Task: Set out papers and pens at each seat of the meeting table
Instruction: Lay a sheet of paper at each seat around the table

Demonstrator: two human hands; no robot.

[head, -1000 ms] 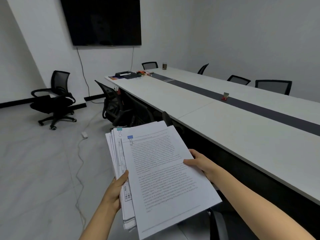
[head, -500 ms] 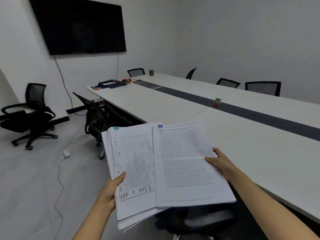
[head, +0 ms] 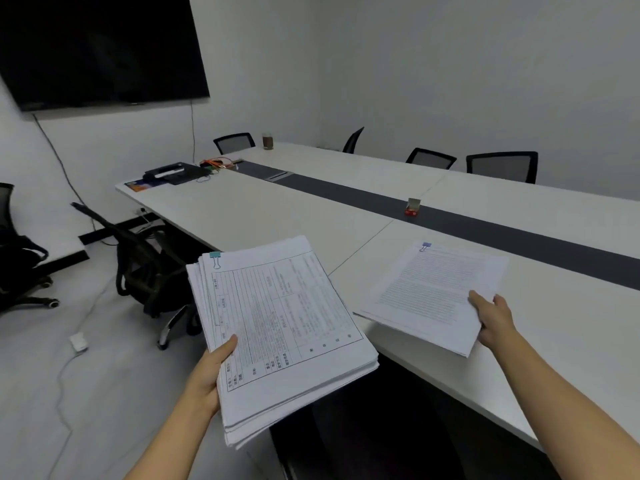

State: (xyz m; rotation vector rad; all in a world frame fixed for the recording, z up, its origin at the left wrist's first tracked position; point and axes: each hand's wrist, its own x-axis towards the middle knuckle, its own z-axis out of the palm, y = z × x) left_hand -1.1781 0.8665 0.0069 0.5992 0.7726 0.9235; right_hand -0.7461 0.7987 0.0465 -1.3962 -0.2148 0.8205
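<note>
Now: one clipped packet over the surface, stack in the other hand

Far left, a dark wall screen (head: 97, 46) hangs above the floor, where a white plug (head: 79, 341) lies on its cord. A black office chair (head: 149, 265) stands at the near side of the surface (head: 277, 209).

Left hand (head: 211, 372): holds a thick stack of papers (head: 284, 327) from below at its near left corner, thumb pressed on the top sheet, other fingers hidden under the stack. The stack is off the surface, out over the floor, and a teal binder clip (head: 215, 258) sits at its far left corner.

Right hand (head: 493, 318): pinches the near right corner of a clipped packet (head: 433, 292), thumb on top. The packet lies over the near edge of the white surface, its left corner overhanging. Cannot tell whether it rests on the surface. A blue binder clip (head: 425, 245) is at its far corner.

Beyond, a small red object (head: 412, 206) stands on the dark centre strip (head: 485, 230).
</note>
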